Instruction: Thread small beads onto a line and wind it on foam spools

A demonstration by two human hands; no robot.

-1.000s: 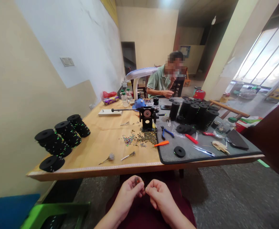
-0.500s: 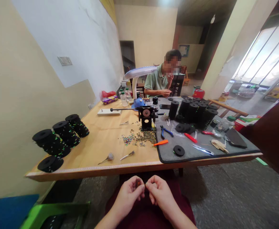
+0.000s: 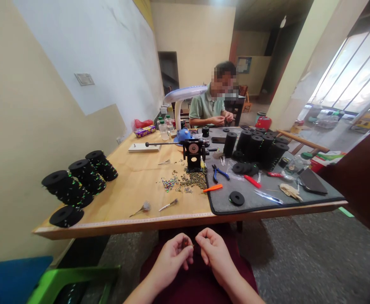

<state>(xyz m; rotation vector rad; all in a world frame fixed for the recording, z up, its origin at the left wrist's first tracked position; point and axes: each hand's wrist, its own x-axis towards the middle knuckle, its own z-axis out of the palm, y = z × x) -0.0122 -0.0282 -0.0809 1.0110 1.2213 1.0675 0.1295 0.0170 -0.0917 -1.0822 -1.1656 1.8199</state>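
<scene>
Orange-flecked and dark, a small item (image 3: 185, 243) sits within the curled fingers of the left hand (image 3: 174, 255), its outline too small to resolve; thumb and forefinger close around it above the lap. Just beside, the right hand (image 3: 213, 249) has thumb and forefinger tips pressed together; whether anything fine lies between them cannot be told. The two hands are near each other but apart. Beneath them is dark red cloth (image 3: 200, 280), soft and matt.

Beyond the hands runs the straight front edge of a smooth, pale wooden table (image 3: 121, 190), bordered by a narrow white printed strip (image 3: 124, 223). On the wood lie two slender tools with feathery tufts, one fan-shaped (image 3: 145, 207), the other narrower (image 3: 174, 202). Farther back, a scatter of tiny multicoloured grains (image 3: 170, 184) adjoins a heap of small dark-and-brassy pieces (image 3: 197, 180), at the foot of a black metal device (image 3: 193, 150) with a round dial and a long rod.

At right, a grey mat (image 3: 216, 204) with a dark bound rim bears a flat black ring (image 3: 236, 198), steel tweezers (image 3: 269, 196), blue-handled pliers (image 3: 219, 173) and matt black cylinders (image 3: 254, 147). At left stand stacks of black discs (image 3: 85, 175), flecked with green and yellow.
</scene>
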